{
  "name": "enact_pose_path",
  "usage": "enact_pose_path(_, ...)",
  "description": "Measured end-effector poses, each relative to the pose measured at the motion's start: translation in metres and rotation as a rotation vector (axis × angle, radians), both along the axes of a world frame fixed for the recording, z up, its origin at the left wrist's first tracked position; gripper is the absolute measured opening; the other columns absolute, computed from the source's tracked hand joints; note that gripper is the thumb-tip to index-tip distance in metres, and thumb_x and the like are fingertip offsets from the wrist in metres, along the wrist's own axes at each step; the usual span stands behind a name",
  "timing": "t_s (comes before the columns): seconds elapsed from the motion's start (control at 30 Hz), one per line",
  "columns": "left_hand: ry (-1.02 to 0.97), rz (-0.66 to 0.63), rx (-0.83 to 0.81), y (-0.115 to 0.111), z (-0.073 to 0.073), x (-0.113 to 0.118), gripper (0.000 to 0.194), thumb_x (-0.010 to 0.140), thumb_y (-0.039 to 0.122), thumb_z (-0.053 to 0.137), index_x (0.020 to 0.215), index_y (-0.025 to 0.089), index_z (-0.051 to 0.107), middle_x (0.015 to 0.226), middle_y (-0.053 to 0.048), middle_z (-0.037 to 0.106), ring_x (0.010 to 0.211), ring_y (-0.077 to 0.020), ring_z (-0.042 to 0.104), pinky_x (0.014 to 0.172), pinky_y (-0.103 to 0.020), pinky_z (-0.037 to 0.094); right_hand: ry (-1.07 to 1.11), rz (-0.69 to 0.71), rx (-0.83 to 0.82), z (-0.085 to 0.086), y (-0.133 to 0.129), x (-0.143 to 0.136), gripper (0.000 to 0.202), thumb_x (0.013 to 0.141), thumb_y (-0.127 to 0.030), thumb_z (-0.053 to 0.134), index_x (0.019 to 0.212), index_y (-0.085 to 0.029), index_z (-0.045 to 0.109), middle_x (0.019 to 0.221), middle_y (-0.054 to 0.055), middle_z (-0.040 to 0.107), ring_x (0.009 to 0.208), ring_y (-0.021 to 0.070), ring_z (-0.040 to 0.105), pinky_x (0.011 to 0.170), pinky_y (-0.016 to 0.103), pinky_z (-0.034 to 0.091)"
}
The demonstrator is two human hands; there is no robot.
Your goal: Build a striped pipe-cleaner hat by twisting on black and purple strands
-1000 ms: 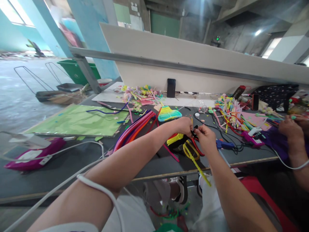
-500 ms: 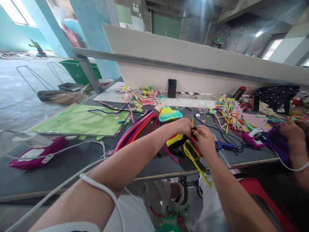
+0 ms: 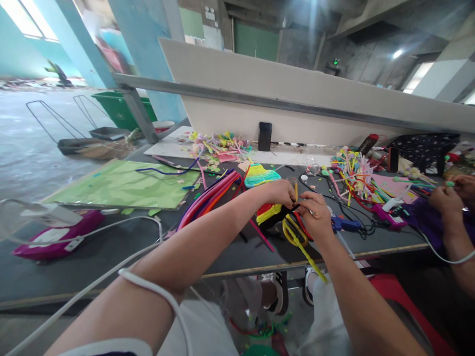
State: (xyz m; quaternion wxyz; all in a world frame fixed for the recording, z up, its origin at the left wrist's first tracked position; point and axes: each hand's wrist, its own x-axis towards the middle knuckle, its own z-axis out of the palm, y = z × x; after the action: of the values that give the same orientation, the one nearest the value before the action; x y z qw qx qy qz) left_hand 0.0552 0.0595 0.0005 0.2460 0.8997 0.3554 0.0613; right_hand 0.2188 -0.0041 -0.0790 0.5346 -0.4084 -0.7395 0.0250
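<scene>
Left of the blue glue gun [image 3: 346, 224], the left hand [image 3: 285, 193] and nearer right hand [image 3: 314, 211] are pinching a black strip [image 3: 280, 217], its long axis slanting toward the gun's far side.

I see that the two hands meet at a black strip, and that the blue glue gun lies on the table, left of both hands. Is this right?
Not the side: the head view shows the blue glue gun on the table, right of both hands. The left hand and the right hand do meet at the black strip.
</scene>
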Motion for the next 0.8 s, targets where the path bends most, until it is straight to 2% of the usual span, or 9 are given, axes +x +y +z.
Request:
enact_pose_path(0.1,0.008,-0.046,-0.009,0.006,-0.004,-0.003,0.019,0.064,0.024,0.063,0.078,0.018,0.074,0.058,0.006,0.059,0.059,-0.0088,0.048,0.052,-0.019,0.03,-0.01,-0.004,0.001,0.001,0.001,0.005,0.017,0.078,-0.017,0.059,0.082,-0.027,0.073,0.096,0.004,0.065,0.093,0.0206,0.059,0.088,0.04,0.044)
enact_pose_path(0.2,-0.008,-0.097,-0.06,0.009,-0.005,-0.005,0.028,0.07,0.026,0.061,0.094,0.018,0.073,0.073,0.005,0.067,0.07,-0.0092,0.055,0.06,-0.016,0.035,0.139,0.0,-0.086,-0.001,0.003,0.005,0.014,0.079,-0.02,0.059,0.08,-0.025,0.072,0.095,0.005,0.065,0.091,0.0196,0.06,0.083,0.037,0.047)
enact_pose_path(0.3,-0.014,-0.13,-0.075,0.009,-0.004,-0.005,0.031,0.076,0.028,0.056,0.103,0.018,0.07,0.084,0.003,0.07,0.078,-0.0095,0.057,0.066,-0.015,0.037,0.278,0.01,-0.164,-0.002,0.004,0.003,0.009,0.078,-0.022,0.06,0.077,-0.023,0.07,0.095,0.005,0.065,0.092,0.0195,0.06,0.085,0.036,0.047)
enact_pose_path(0.53,-0.01,-0.149,-0.034,0.009,-0.007,-0.001,0.027,0.079,0.024,0.053,0.1,0.015,0.067,0.089,0.001,0.069,0.079,-0.0104,0.056,0.066,-0.016,0.038,0.342,-0.007,-0.232,-0.008,0.011,0.002,0.011,0.077,-0.029,0.06,0.079,-0.021,0.067,0.092,0.005,0.066,0.092,0.0202,0.059,0.087,0.037,0.044)
enact_pose_path(0.8,0.015,-0.165,-0.014,0.014,-0.011,-0.001,0.024,0.081,0.028,0.047,0.091,0.015,0.064,0.082,0.001,0.064,0.074,-0.0117,0.052,0.064,-0.019,0.036,0.49,0.026,-0.356,-0.016,0.016,0.0,0.025,0.075,-0.042,0.061,0.083,-0.019,0.068,0.082,0.003,0.066,0.084,0.0194,0.056,0.079,0.035,0.045)
